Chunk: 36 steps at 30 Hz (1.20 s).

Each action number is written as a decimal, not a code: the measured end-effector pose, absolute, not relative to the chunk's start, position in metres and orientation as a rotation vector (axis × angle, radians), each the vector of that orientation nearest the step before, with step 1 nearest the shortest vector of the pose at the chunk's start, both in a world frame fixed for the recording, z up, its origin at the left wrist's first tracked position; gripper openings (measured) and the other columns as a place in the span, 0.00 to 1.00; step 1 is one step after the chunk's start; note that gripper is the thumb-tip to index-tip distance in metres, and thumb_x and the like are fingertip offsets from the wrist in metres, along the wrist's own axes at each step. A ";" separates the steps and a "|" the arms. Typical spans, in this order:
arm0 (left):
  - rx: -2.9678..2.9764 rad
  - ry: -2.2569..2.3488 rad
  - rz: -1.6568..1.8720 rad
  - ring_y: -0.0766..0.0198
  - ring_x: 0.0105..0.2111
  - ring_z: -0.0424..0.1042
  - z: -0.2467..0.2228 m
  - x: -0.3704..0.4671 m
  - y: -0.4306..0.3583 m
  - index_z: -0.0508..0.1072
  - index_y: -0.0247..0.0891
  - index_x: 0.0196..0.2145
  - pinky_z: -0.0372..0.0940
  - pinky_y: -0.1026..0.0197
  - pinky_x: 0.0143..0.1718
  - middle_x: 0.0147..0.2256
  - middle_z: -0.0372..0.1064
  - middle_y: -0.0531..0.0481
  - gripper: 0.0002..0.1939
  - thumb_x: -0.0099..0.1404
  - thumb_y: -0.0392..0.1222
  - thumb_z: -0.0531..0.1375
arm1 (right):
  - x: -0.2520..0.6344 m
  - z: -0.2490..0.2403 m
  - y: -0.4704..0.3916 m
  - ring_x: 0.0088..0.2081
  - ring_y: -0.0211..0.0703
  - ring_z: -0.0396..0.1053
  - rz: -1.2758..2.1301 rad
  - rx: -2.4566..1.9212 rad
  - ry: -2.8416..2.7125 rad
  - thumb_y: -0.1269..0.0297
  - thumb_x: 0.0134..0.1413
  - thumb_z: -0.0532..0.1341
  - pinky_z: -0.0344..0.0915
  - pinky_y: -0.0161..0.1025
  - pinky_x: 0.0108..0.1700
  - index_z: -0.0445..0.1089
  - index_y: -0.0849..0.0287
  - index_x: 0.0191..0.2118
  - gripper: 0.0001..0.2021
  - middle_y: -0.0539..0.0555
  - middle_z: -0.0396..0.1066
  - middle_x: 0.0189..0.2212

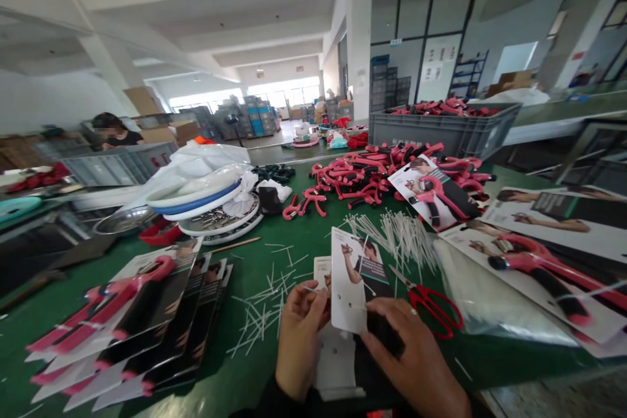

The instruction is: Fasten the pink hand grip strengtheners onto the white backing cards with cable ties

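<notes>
A printed backing card [349,300] with punched holes is tilted up between my hands. My right hand [409,346] grips its right lower edge, thumb in front. My left hand [301,333] is closed in a pinch on a thin white cable tie [309,289], at the card's left side. Another white tie seems to poke through the card's face. More backing cards [336,366] lie underneath, partly covered by my hands. Loose cable ties [262,313] are scattered left of my hands, and a thick bunch of cable ties [399,235] lies beyond them.
Red-handled scissors [434,307] lie right of my right hand. Carded pliers are stacked at left [142,313] and right [543,268]. Behind are a heap of pink pliers [353,173], a grey crate [441,130] and stacked round trays [206,199]. A person [120,134] is at far left.
</notes>
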<state>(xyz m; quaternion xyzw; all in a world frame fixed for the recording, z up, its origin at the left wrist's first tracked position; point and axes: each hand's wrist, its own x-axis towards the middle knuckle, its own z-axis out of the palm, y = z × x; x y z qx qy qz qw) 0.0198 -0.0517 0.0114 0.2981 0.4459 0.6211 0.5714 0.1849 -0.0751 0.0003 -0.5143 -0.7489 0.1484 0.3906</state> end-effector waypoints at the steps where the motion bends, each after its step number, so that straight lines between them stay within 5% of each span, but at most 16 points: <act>1: 0.701 1.022 1.456 0.68 0.26 0.71 0.012 0.021 -0.052 0.65 0.39 0.34 0.65 0.67 0.29 0.27 0.70 0.55 0.17 0.50 0.44 0.66 | 0.184 0.000 -0.077 0.46 0.52 0.63 0.281 -1.292 -1.969 0.57 0.49 0.59 0.62 0.48 0.47 0.65 0.58 0.47 0.19 0.59 0.67 0.44; 5: 0.766 0.999 1.442 0.70 0.26 0.69 0.015 0.028 -0.058 0.66 0.39 0.31 0.63 0.69 0.25 0.30 0.68 0.56 0.12 0.53 0.46 0.64 | 0.178 -0.003 -0.078 0.47 0.56 0.63 -0.017 -1.301 -2.082 0.58 0.48 0.61 0.60 0.55 0.48 0.65 0.56 0.50 0.22 0.60 0.67 0.46; 12: 0.998 1.024 1.445 0.66 0.31 0.69 0.015 0.032 -0.065 0.68 0.38 0.31 0.65 0.67 0.27 0.36 0.69 0.50 0.10 0.58 0.48 0.60 | 0.187 -0.005 -0.072 0.46 0.48 0.66 -0.094 -1.121 -1.942 0.65 0.55 0.56 0.67 0.44 0.46 0.66 0.57 0.49 0.15 0.58 0.69 0.44; 16: 1.082 0.928 1.481 0.68 0.28 0.67 0.014 0.039 -0.062 0.70 0.37 0.30 0.64 0.67 0.27 0.31 0.69 0.50 0.10 0.59 0.47 0.58 | 0.192 0.006 -0.074 0.46 0.45 0.67 -0.073 -1.085 -1.842 0.65 0.56 0.55 0.68 0.39 0.46 0.67 0.59 0.48 0.14 0.58 0.69 0.44; 24: 0.955 0.843 1.280 0.75 0.16 0.62 0.021 0.060 -0.052 0.72 0.33 0.32 0.58 0.71 0.17 0.23 0.64 0.55 0.18 0.55 0.54 0.60 | 0.196 0.020 -0.074 0.46 0.40 0.68 0.095 -1.142 -1.679 0.65 0.57 0.54 0.67 0.33 0.46 0.67 0.55 0.48 0.14 0.54 0.70 0.44; 36: 0.879 0.830 1.093 0.75 0.14 0.60 0.038 0.065 -0.048 0.72 0.31 0.25 0.57 0.70 0.17 0.19 0.64 0.55 0.21 0.45 0.54 0.66 | 0.201 0.012 -0.073 0.44 0.41 0.69 0.145 -1.135 -1.665 0.64 0.58 0.53 0.68 0.36 0.46 0.66 0.52 0.49 0.14 0.53 0.70 0.45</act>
